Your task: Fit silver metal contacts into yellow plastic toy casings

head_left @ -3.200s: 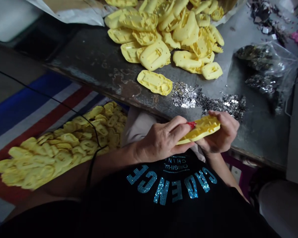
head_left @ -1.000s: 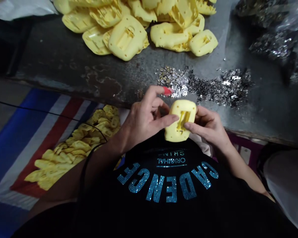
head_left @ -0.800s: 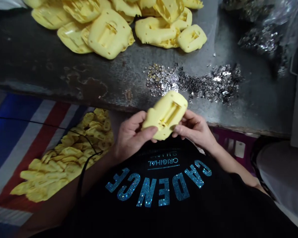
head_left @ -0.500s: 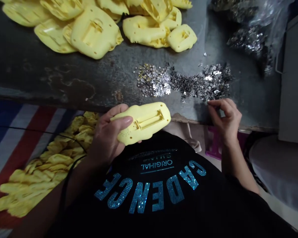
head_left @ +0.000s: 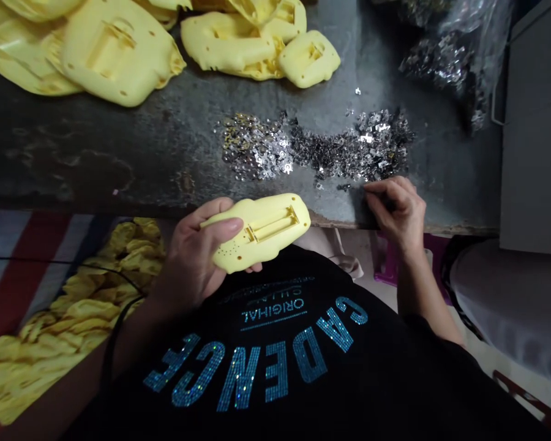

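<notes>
My left hand (head_left: 199,245) is wrapped round a yellow plastic shell (head_left: 269,229), thumb on top. The shell's long battery recess faces up, with a patch of small holes near my thumb. My right hand (head_left: 397,205) is at the front edge of the table, thumb and fingertips pinched together; whatever lies between them is too small to make out. Just beyond those fingertips spreads a pile of small shiny metal contact pieces (head_left: 344,153). Its left end (head_left: 257,147) holds more silvery and some golden bits.
Yellow shells (head_left: 119,55) are heaped at the back left of the dark metal table (head_left: 165,153). A clear bag of metal pieces (head_left: 445,61) lies back right, near a grey cabinet (head_left: 537,141). More yellow parts (head_left: 73,312) lie on striped cloth below left.
The view has shifted, so the table and its contents appear further left. My left hand keeps the shell in nearly the same pose; my right fingertips stay pinched by the metal pile.
</notes>
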`<state>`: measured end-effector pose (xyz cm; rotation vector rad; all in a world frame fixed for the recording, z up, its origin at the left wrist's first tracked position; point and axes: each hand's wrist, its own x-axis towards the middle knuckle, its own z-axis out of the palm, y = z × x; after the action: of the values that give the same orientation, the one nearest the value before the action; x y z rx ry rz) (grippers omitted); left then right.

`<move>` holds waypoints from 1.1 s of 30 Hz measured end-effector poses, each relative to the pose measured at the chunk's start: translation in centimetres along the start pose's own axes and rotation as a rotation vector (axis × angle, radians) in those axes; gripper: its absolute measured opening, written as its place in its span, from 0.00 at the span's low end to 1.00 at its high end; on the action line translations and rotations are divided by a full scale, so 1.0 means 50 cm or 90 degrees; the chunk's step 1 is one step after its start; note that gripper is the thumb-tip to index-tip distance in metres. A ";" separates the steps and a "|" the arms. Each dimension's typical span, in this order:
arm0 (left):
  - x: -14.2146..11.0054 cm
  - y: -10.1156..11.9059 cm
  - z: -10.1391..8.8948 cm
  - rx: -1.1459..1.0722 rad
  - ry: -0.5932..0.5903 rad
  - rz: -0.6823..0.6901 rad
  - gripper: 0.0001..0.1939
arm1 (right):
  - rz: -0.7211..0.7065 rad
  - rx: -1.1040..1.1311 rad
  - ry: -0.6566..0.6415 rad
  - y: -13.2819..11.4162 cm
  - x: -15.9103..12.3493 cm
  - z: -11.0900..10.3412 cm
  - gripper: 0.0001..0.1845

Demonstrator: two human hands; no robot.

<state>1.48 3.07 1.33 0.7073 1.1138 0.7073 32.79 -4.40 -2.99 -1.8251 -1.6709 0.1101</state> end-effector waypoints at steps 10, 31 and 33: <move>0.003 -0.011 -0.007 -0.003 -0.013 0.004 0.16 | -0.110 -0.103 -0.068 -0.013 0.042 0.036 0.07; 0.009 -0.017 -0.008 -0.012 -0.048 0.012 0.14 | -0.055 -0.022 -0.001 -0.005 -0.035 -0.003 0.05; 0.008 -0.017 -0.008 -0.009 -0.061 0.018 0.13 | -0.061 -0.034 -0.013 -0.011 -0.031 0.006 0.07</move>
<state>1.35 2.98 0.33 0.7381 1.0120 0.6977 31.92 -5.72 -3.51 -1.7848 -1.7870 0.0434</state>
